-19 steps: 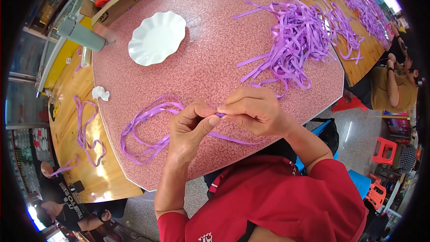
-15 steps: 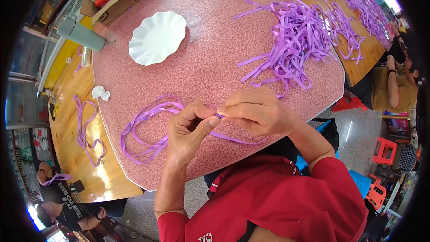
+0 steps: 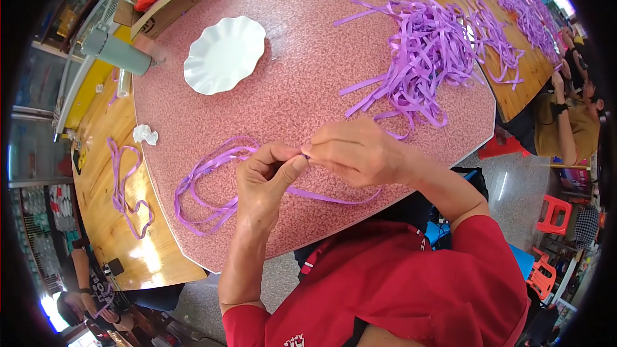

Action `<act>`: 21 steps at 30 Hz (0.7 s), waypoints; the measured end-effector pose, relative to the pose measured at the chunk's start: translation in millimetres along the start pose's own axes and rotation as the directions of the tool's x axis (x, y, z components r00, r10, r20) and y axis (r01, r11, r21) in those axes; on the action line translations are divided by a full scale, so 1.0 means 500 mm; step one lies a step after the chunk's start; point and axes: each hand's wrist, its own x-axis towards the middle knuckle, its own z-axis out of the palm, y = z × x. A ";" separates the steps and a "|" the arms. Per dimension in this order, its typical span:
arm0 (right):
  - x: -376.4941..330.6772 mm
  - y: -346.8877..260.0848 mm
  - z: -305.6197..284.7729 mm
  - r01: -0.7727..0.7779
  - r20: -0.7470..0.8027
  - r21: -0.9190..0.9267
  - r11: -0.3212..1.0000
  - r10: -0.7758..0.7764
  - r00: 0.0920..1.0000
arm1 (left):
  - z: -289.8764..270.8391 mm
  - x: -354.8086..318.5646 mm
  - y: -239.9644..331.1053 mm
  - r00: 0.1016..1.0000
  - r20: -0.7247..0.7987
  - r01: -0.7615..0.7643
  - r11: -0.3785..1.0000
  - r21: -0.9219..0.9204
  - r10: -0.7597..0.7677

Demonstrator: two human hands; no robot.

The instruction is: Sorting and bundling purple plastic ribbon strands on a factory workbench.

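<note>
Over the near part of the pink speckled table [image 3: 302, 19], my two hands meet fingertip to fingertip. My left hand [image 3: 262, 177] is closed, its thumb and index finger pinching a purple ribbon [image 3: 334, 198]. Against the same spot press the closed fingers of my right hand [image 3: 357, 153]. Only a tiny dark purple bit shows between the fingertips; whether it is a knot or a fold I cannot tell. One strand trails right beneath my right hand. Loose purple ribbon loops [image 3: 186, 183] lie left of my left hand.
A tangled pile of purple ribbons [image 3: 427, 51] lies at the far right. Farther back are a white scalloped plate [image 3: 225, 54], a green bottle [image 3: 122, 54] and a cardboard box [image 3: 164, 9]. Crumpled tissue [image 3: 145, 134] sits at the left edge. Co-workers [image 3: 562, 122] are on both sides.
Both hands have shifted slightly left, still pinching the ribbon together. The trailing strand has moved a little with them. The co-worker at lower left has brought their hands together.
</note>
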 end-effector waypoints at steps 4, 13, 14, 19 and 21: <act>-0.005 -0.012 0.019 -0.142 -0.157 0.119 0.983 0.160 0.975 | 0.010 0.000 0.008 1.000 -0.019 -0.010 0.998 -0.060 0.009; -0.013 -0.024 0.008 -0.176 -0.235 0.179 0.968 0.216 0.948 | 0.017 -0.009 -0.001 0.992 0.123 -0.025 1.000 0.001 0.024; -0.014 -0.024 0.009 -0.165 -0.240 0.185 0.969 0.207 0.948 | 0.019 -0.010 -0.006 0.991 0.125 -0.065 0.995 0.072 0.056; -0.017 -0.034 0.007 -0.214 -0.184 0.251 0.944 0.263 0.947 | 0.027 -0.010 -0.009 0.976 0.189 -0.153 0.953 0.263 0.105; -0.016 -0.037 0.005 -0.221 -0.168 0.266 0.938 0.271 0.948 | 0.025 -0.011 -0.014 0.964 0.187 -0.245 0.902 0.355 0.188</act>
